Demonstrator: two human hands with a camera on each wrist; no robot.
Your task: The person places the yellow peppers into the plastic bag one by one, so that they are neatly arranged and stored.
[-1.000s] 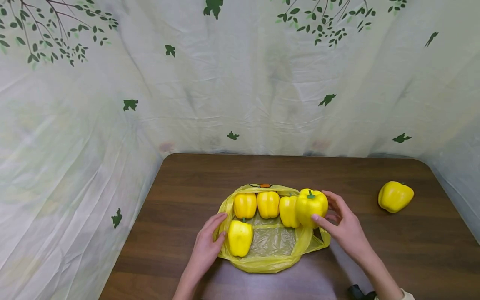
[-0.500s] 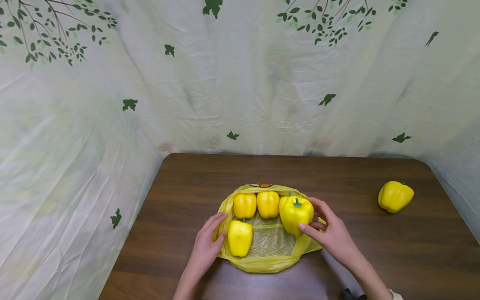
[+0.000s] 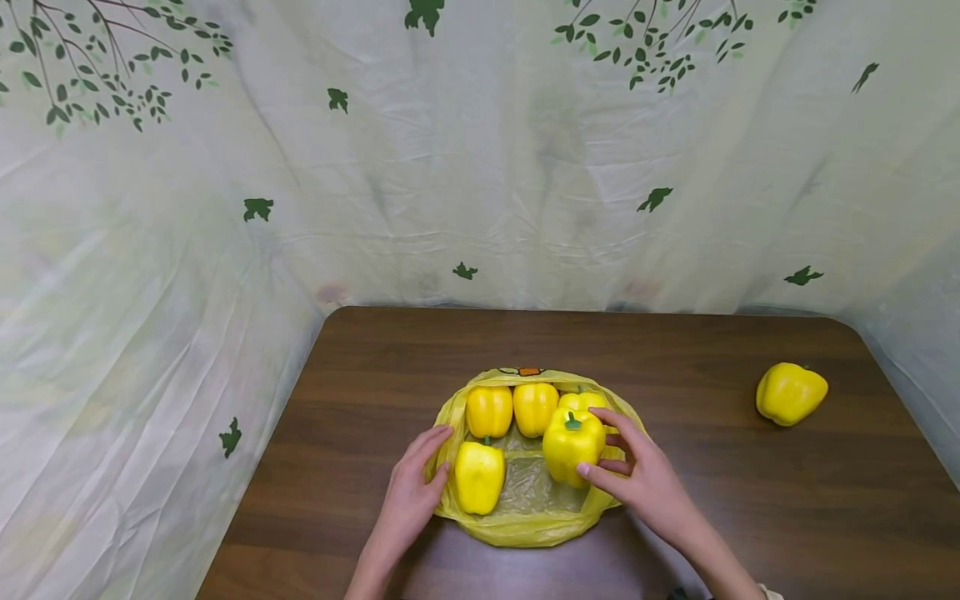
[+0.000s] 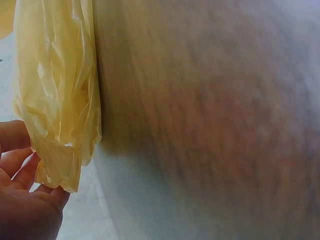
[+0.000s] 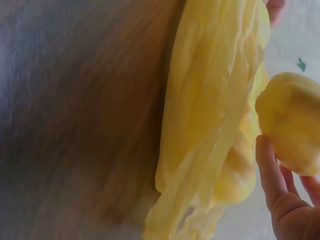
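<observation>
A yellow plastic bag (image 3: 540, 530) lies mouth-up on the table, its rim spread wide. Along its far side sit three yellow bell peppers (image 3: 490, 411), the rightmost partly hidden. Another bell pepper (image 3: 480, 478) lies inside at the near left. My right hand (image 3: 645, 479) grips one more bell pepper (image 3: 573, 447), stem up, over the right half of the bag's mouth. In the right wrist view this pepper (image 5: 292, 122) shows above the bag's rim, fingers and thumb on its sides. My left hand (image 3: 417, 479) holds the bag's left edge, with crumpled plastic (image 4: 59, 170) between thumb and fingers.
A single yellow bell pepper (image 3: 791, 394) lies on its side at the right of the brown wooden table (image 3: 390, 342). Behind and to the left hangs a pale cloth (image 3: 420, 183) with a leaf print.
My right hand has carried its bell pepper left and toward me, from the bag's right rim to over its open mouth. My left hand has stayed at the left edge.
</observation>
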